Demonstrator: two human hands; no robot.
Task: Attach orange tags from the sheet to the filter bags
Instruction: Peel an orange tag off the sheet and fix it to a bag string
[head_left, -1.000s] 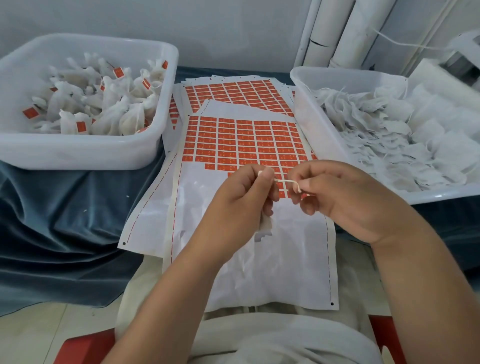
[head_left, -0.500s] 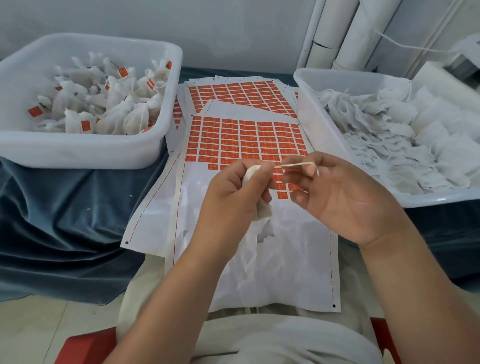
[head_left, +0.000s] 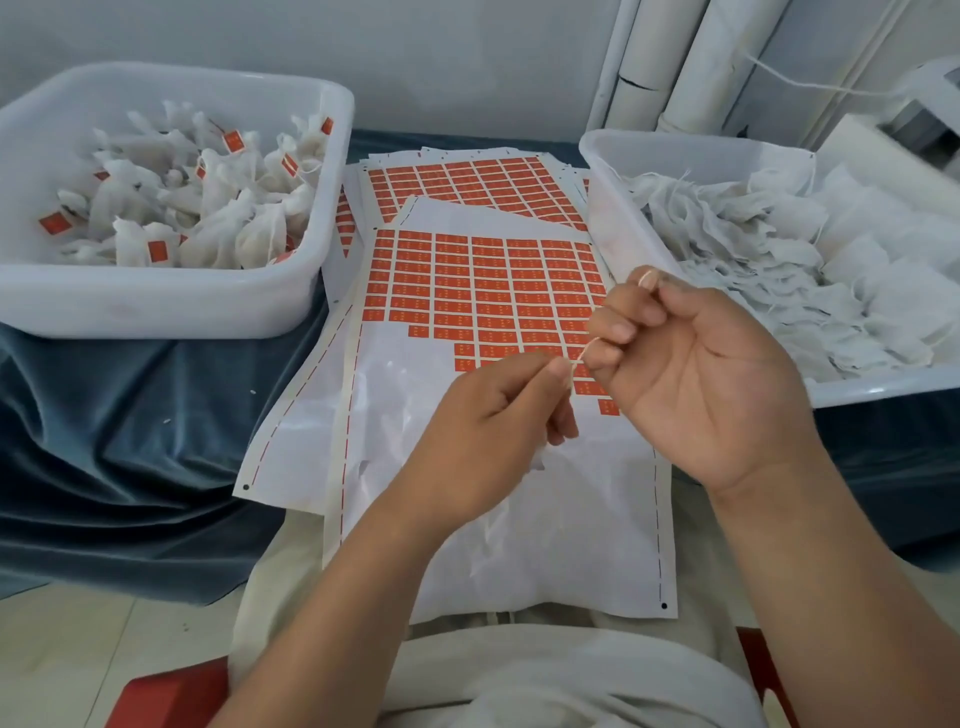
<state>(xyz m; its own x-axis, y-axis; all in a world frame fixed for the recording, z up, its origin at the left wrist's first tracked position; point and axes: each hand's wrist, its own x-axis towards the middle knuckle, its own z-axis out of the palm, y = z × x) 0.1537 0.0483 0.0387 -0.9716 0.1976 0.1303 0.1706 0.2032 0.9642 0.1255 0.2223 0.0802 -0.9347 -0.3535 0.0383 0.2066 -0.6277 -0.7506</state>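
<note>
The step in hand looks like readying a bag's string for its tag. The left hand (head_left: 498, 415) pinches the string (head_left: 582, 358) between thumb and forefinger, with the filter bag (head_left: 537, 460) mostly hidden beneath it, and the right hand (head_left: 691, 374) has its fingers curled round the string's other end. Next, I'd judge, the right fingers must let go and peel one of the orange tags (head_left: 524, 312) off the sheet (head_left: 493, 545) at twelve o'clock, then fold it over the string; finished bags sit in the left tub (head_left: 156, 306) at ten o'clock.
</note>
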